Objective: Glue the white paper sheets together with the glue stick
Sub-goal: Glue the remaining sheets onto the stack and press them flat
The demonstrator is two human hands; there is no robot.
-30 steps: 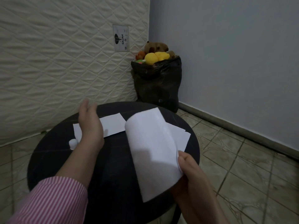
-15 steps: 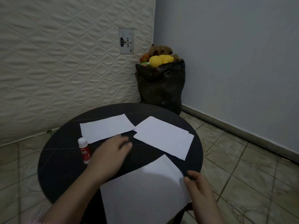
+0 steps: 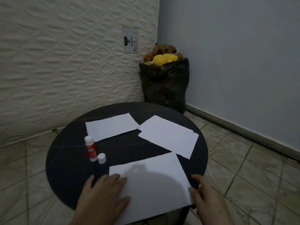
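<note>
A white paper sheet [image 3: 151, 181] lies flat at the near edge of the round black table [image 3: 123, 148], its near side hanging over the rim. My left hand [image 3: 103, 197] rests flat on its left part, fingers spread. My right hand [image 3: 207, 198] sits at its right edge, thumb touching the corner, fingers apart. A second sheet [image 3: 112, 126] lies at the far left. A small stack of sheets [image 3: 168, 137] lies at the far right. The red glue stick [image 3: 90, 150] stands left of centre, with its loose white cap [image 3: 101, 158] beside its base.
A quilted mattress [image 3: 65, 62] leans against the wall behind the table. A black bag [image 3: 164, 85] stuffed with plush toys stands in the corner. Tiled floor [image 3: 243, 159] surrounds the table; a grey wall runs along the right.
The curled sheet my right hand held up now lies flat on the near table edge. My left hand moved back from the far sheet onto it. The glue stick and cap came into sight.
</note>
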